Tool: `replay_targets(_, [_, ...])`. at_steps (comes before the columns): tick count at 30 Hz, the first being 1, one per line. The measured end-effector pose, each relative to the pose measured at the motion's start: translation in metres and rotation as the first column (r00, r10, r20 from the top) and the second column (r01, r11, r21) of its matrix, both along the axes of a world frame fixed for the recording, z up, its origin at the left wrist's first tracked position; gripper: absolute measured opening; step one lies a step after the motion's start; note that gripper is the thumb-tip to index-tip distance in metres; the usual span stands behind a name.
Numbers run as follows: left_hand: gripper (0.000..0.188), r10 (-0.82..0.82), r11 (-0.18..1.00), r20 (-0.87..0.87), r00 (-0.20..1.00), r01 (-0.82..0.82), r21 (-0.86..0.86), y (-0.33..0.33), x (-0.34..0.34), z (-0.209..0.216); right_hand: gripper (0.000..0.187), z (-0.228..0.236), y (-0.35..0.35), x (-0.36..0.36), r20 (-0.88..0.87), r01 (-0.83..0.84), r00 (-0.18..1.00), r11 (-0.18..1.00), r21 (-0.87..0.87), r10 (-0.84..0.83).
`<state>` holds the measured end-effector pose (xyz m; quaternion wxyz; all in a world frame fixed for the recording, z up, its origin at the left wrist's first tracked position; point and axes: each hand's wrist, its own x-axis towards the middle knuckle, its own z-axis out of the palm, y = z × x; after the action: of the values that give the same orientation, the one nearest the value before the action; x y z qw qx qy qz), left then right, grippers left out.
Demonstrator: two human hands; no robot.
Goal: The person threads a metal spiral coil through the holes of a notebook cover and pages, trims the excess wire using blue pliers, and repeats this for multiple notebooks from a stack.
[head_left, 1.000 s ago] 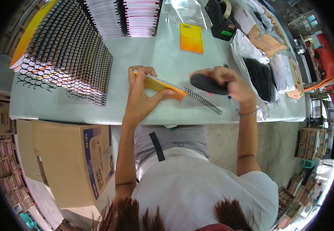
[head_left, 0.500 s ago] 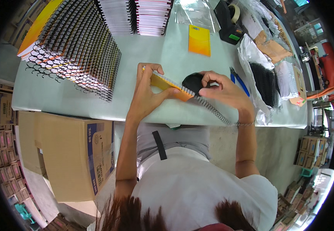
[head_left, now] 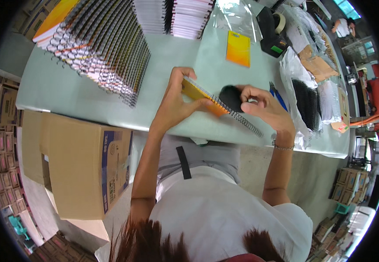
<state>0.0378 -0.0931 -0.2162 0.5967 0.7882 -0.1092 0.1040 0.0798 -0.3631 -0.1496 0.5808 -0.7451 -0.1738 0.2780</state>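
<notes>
My left hand is closed around a small yellow-orange notebook, tilted with its punched edge up. A black spiral coil runs through the lower right part of that edge, and its loose end trails toward the table's front. My right hand hovers just above the coil with curled fingers; whether anything is between thumb and fingers is hidden. Against those fingers shows a black round piece, partly covered. Another yellow-orange notebook lies flat beyond my hands.
Tall stacks of spiral-bound notebooks stand at the left and back. A tape dispenser, blue-handled pliers and bundled black coils in plastic lie to the right. A cardboard box sits below the table's left front.
The coil has advanced further along the notebook's edge, and its trailing end has become shorter. My right hand has lifted slightly off the coil. The whole view has shifted a little.
</notes>
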Motion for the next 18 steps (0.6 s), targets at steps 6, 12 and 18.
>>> replay_targets(6, [0.102,-0.032,0.977,-0.062,0.998,0.018,-0.214,0.0,-0.001,-0.011,0.035,0.014,0.009,-0.006,-0.005,-0.049,0.999,0.997,0.054,0.049])
replay_targets(12, [0.107,-0.02,0.992,-0.08,0.997,0.009,-0.126,0.001,-0.007,-0.016,0.035,0.026,0.011,-0.014,-0.069,-0.127,0.988,0.984,0.122,0.136])
replay_targets(18, [0.103,-0.049,0.984,-0.066,0.997,0.037,-0.174,0.005,-0.001,-0.022,0.035,0.042,0.024,-0.015,0.143,-0.295,0.943,0.954,-0.051,0.299])
